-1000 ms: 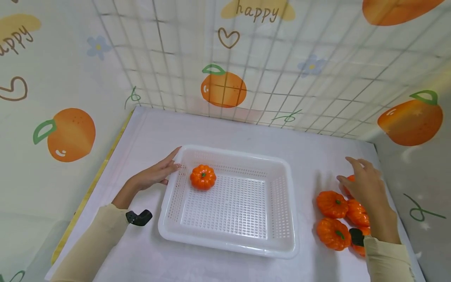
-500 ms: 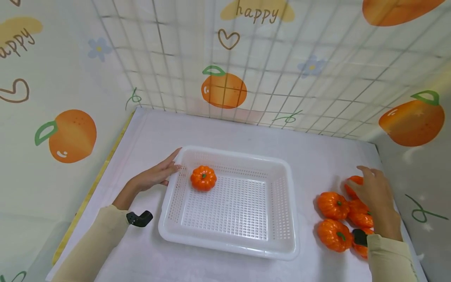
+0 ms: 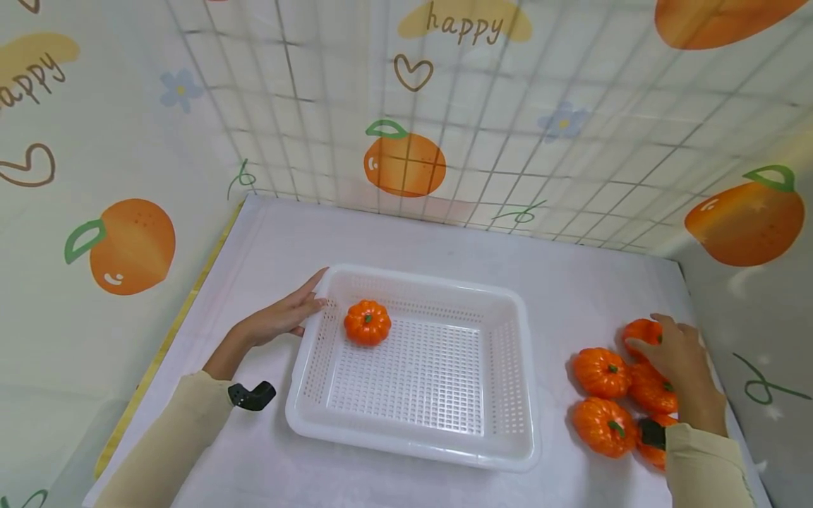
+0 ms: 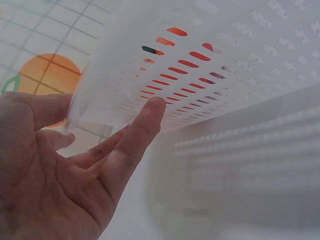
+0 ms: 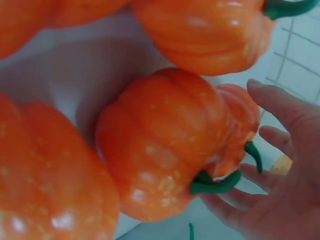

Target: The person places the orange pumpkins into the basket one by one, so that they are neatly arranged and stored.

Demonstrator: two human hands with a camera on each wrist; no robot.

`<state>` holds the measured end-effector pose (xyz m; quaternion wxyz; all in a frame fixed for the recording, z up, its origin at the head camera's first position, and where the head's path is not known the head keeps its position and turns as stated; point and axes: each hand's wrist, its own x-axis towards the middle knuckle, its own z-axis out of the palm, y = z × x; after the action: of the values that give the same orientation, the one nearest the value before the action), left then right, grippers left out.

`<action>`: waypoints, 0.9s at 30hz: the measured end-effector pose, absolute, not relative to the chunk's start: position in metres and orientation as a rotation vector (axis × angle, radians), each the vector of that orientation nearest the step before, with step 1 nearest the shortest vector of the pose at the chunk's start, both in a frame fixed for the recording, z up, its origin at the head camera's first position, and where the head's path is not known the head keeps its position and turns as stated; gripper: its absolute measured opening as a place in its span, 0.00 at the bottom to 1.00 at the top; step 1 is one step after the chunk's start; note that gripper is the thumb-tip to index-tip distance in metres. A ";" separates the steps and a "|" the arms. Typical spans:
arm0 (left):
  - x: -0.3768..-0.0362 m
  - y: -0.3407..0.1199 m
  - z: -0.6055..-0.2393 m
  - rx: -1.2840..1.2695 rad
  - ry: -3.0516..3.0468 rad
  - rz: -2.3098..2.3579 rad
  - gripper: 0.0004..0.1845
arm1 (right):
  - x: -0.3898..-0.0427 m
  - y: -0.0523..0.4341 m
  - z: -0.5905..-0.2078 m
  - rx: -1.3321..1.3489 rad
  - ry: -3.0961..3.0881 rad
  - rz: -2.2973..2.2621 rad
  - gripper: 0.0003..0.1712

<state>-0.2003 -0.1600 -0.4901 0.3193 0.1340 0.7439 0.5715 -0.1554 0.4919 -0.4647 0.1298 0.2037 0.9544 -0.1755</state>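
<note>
A white perforated basket point(image 3: 422, 451) sits mid-table with one orange toy pumpkin point(image 3: 368, 323) in its back-left corner. My left hand point(image 3: 279, 319) holds the basket's left rim, one digit over the edge. In the left wrist view another fingertip point(image 4: 157, 104) touches the outer wall, below the rim. At the right, my right hand point(image 3: 682, 360) reaches to the rearmost pumpkin point(image 3: 640, 331) of a group, spread around it from its right. The right wrist view has this pumpkin point(image 5: 237, 125) between thumb and fingers, a gap before the palm.
Several more pumpkins crowd near the right hand: one at the left point(image 3: 600, 372), one in front point(image 3: 605, 427), one in the middle point(image 3: 651, 388), another partly under the wrist point(image 3: 654, 455). A gridded back wall point(image 3: 470, 169) and printed side curtains enclose the table.
My right hand has moved right and toward me, coming down around the rearmost pumpkin. The left hand stays on the basket, which has not moved.
</note>
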 end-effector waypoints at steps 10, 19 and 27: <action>-0.200 -0.160 -0.489 0.363 1.955 1.507 0.37 | -0.157 0.502 -0.475 0.644 2.685 -0.606 0.53; -0.200 -0.160 -0.489 0.353 1.962 1.503 0.38 | -0.160 0.499 -0.479 0.683 2.706 -0.590 0.49; -0.200 -0.160 -0.489 0.365 1.963 1.503 0.37 | -0.161 0.494 -0.477 0.675 2.722 -0.575 0.47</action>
<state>-0.1999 -0.1601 -0.4888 0.3156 0.1385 0.7454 0.5707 -0.1611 0.4936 -0.4766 0.1388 0.2334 0.9417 -0.1988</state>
